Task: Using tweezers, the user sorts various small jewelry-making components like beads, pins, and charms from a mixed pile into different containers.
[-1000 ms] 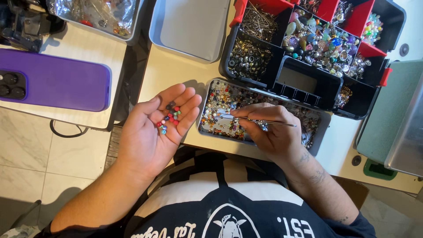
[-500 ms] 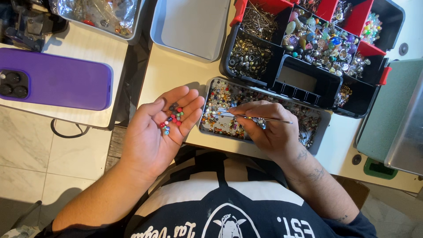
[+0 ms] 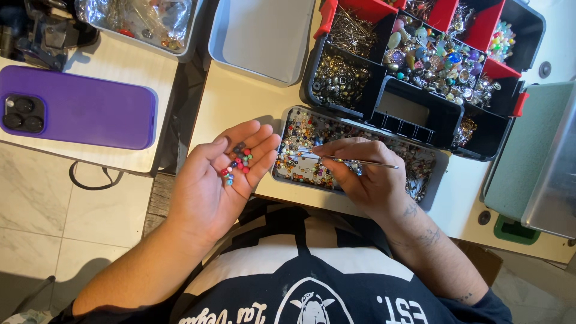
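My left hand point(image 3: 219, 180) is held palm up at the table's near edge, cupping a small heap of coloured beads point(image 3: 238, 162) in red, green, blue and grey. My right hand point(image 3: 366, 177) rests over a shallow grey tray of mixed beads point(image 3: 303, 153) and pinches a thin metal needle point(image 3: 345, 159) that lies level, its tip pointing left into the tray. Some beads look threaded on the needle near my fingers.
A black and red compartment organiser point(image 3: 420, 66) full of beads and metal findings stands behind the tray. An empty grey tray point(image 3: 264, 36) sits at the back, a purple phone point(image 3: 78, 108) lies to the left, and a green case point(image 3: 534, 156) stands on the right.
My left hand has drifted slightly towards the bead tray. My right hand and the needle stay in nearly the same place over the tray.
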